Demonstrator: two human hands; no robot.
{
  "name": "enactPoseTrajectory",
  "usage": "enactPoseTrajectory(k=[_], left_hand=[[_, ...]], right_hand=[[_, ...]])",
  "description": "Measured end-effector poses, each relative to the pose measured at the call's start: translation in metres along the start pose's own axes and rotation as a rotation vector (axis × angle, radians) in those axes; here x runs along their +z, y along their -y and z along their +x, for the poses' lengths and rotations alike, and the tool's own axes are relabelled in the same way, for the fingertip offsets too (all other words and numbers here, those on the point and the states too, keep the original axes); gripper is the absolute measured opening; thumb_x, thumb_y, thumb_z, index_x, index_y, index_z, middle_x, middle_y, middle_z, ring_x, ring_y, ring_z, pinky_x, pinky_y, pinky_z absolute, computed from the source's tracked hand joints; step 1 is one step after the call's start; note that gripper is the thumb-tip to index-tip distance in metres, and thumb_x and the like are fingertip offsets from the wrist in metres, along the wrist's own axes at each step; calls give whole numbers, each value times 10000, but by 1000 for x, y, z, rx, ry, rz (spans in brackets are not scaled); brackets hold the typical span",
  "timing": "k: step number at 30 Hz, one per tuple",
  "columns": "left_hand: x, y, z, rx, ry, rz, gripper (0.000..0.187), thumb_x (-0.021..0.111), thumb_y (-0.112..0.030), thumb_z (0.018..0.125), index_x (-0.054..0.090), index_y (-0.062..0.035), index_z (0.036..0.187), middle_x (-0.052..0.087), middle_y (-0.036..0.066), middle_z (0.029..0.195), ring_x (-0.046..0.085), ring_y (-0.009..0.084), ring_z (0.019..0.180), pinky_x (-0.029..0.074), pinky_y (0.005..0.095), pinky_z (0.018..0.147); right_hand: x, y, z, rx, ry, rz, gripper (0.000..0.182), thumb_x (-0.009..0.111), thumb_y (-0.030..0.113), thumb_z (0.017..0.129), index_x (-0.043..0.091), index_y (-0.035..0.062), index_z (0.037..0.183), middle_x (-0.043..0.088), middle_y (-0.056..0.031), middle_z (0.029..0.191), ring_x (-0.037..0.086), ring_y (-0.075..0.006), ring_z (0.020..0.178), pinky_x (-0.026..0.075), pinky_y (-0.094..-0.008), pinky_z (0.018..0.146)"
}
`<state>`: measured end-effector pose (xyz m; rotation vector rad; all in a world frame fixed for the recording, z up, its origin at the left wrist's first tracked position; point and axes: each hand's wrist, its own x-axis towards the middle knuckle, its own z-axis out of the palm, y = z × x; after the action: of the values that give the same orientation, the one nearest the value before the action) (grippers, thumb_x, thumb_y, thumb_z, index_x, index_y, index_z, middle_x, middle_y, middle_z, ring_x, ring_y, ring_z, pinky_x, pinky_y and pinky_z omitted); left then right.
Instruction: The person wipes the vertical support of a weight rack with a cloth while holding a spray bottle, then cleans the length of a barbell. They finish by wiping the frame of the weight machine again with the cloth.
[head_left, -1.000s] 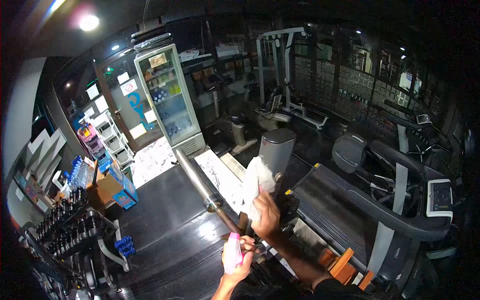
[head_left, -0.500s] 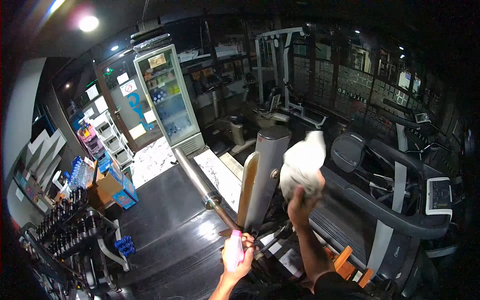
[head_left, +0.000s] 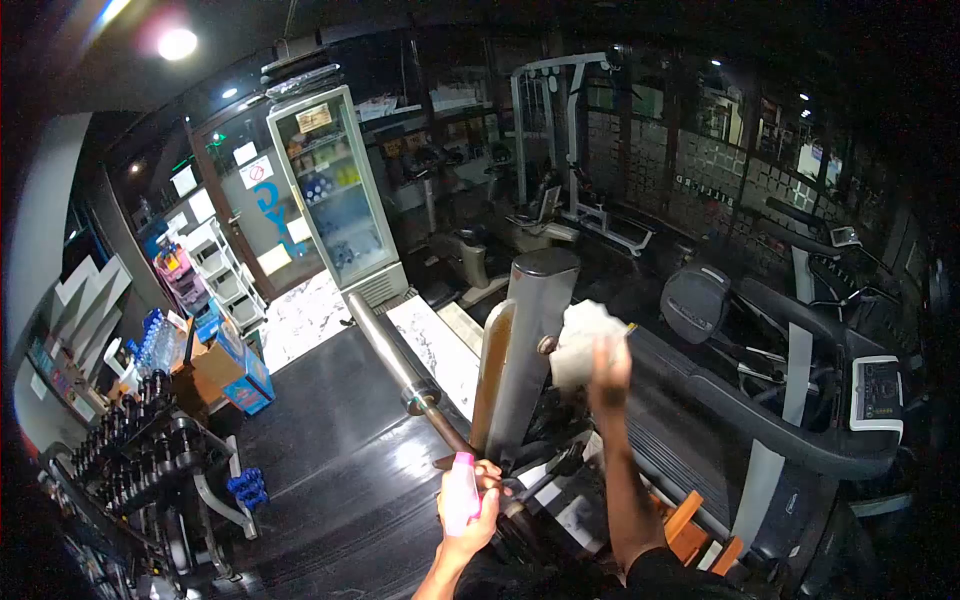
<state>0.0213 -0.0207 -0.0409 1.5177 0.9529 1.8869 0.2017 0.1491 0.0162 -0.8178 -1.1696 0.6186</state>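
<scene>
In my left hand (head_left: 474,532) is a small pink bottle (head_left: 461,494), with my fingers wrapped round it. That hand is right beside the steel barbell (head_left: 445,428), whose thick sleeve points toward the upper left. My right hand (head_left: 611,372), a little blurred, grips a white cloth (head_left: 582,338). The cloth is bunched up against the side of a grey upright post (head_left: 538,345), near a round knob (head_left: 546,345). A worn brown-edged plate (head_left: 494,375) runs along the post's left side.
A treadmill (head_left: 790,440) stands on the right, with an elliptical machine (head_left: 700,305) behind it. Dumbbells (head_left: 150,450) fill a rack at left, near a cardboard box (head_left: 215,365). A glass-door fridge (head_left: 345,200) is at the back. Orange wooden pieces (head_left: 684,515) lie low right.
My right hand has moved down with the cloth, which now sits lower and closer to the post. My left hand stays by the bar with the bottle, barely shifted.
</scene>
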Motion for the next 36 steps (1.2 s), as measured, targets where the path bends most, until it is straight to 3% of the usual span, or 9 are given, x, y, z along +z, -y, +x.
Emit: enactPoseTrajectory(k=[4, 9, 15, 18, 23, 25, 27, 31, 36], left_hand=[[11, -16, 5, -37, -25, -40, 300, 576, 68, 786, 457, 29, 1059, 610, 161, 839, 628, 220, 773, 532, 336, 692], [12, -16, 13, 22, 17, 66, 305, 572, 77, 788, 454, 35, 1065, 604, 161, 844, 625, 205, 772, 536, 317, 659], [6, -9, 8, -27, -44, 8, 293, 559, 83, 795, 451, 35, 1063, 601, 143, 812, 622, 209, 783, 530, 335, 693], [3, -2, 7, -10, -17, 12, 289, 547, 83, 802, 445, 35, 1068, 602, 137, 806, 623, 207, 776, 523, 331, 708], [2, -10, 11, 11, -2, 89, 293, 539, 79, 810, 435, 33, 1080, 605, 137, 804, 631, 201, 729, 517, 324, 712], [0, -6, 11, 116, 28, 149, 302, 541, 81, 808, 433, 30, 1086, 605, 146, 810, 636, 187, 707, 522, 319, 686], [3, -6, 7, 12, -12, 28, 310, 545, 86, 804, 433, 30, 1088, 603, 149, 818, 634, 179, 706, 524, 311, 670], [5, -9, 9, -37, -41, -29, 325, 562, 103, 786, 444, 31, 1080, 603, 135, 797, 630, 191, 745, 521, 321, 704], [5, -10, 15, 8, 20, 67, 344, 570, 113, 770, 450, 24, 1080, 607, 113, 722, 634, 235, 787, 498, 378, 782]], right_hand=[[4, 11, 23, -110, -244, 285, 265, 449, 65, 924, 477, -42, 1164, 583, -114, 1041, 565, -178, 949, 451, -298, 841], [33, 12, 29, -775, 118, -415, 370, 577, -69, 628, 592, -22, 995, 552, -211, 950, 538, -397, 925, 445, -444, 831], [16, -67, -6, -663, 33, -296, 150, 509, 56, 823, 520, 8, 965, 565, -186, 976, 553, -353, 919, 432, -415, 822], [4, -64, -19, 103, 45, -293, 278, 465, 182, 925, 498, -17, 1117, 568, -158, 1043, 563, -247, 939, 433, -331, 839], [25, -35, 28, -184, -368, 227, 290, 476, 130, 926, 475, -52, 1152, 577, -142, 1101, 543, -227, 1042, 420, -335, 902], [38, 7, 48, -317, -187, 195, 278, 543, 38, 854, 516, -22, 1124, 575, -151, 1112, 531, -256, 1067, 387, -362, 949], [49, 59, 73, -711, 81, -377, 304, 628, 35, 753, 581, 34, 1054, 589, -123, 1072, 539, -287, 1044, 380, -387, 952], [58, 101, 97, -956, 477, -558, 312, 700, 110, 658, 629, 120, 961, 611, -65, 994, 550, -271, 995, 401, -397, 915], [42, 92, 115, -951, 644, -445, 389, 612, 17, 602, 622, 107, 980, 611, -68, 1051, 549, -304, 1030, 424, -403, 919]])
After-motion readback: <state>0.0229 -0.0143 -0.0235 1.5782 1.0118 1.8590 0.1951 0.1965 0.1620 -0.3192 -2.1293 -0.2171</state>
